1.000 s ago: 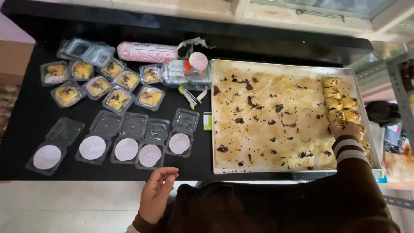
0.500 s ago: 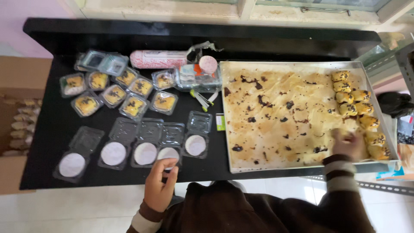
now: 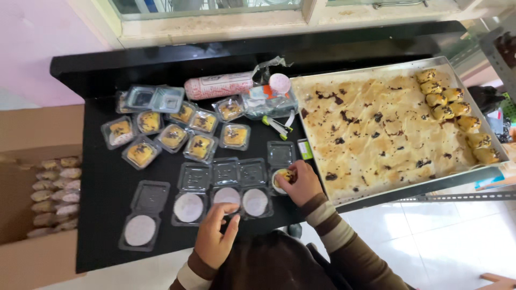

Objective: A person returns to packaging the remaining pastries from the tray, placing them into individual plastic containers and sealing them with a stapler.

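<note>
The small round pastry (image 3: 285,177) sits a little below the middle of the frame, right in the open clear box (image 3: 279,167) at the right end of the row of open boxes. The right hand (image 3: 299,183) is closed around the pastry from its right side, fingers curled over it, so this hand is the nearer one by far. The pastry is round, so it has no long side to speak of. The left hand (image 3: 214,236) is lower and to the left, near the bottom of the frame, with its fingers spread a bit and holding nothing; its fingertips touch or hang just over the front edge of another open box (image 3: 226,194), and I cannot tell which. To the left along the row are more open boxes with white round papers (image 3: 188,207) in them. Above them, in the upper left part, lie the shut boxes (image 3: 172,134) with pastries already inside. A pink roll (image 3: 219,86) lies above those. The big baking tray (image 3: 376,129) fills the right side of the black tabletop (image 3: 102,177), with the last pastries (image 3: 457,115) in its far right corner, well apart from both hands. A cardboard box (image 3: 32,182) stands at the left edge. Nothing sits between the right hand and its open box.
</note>
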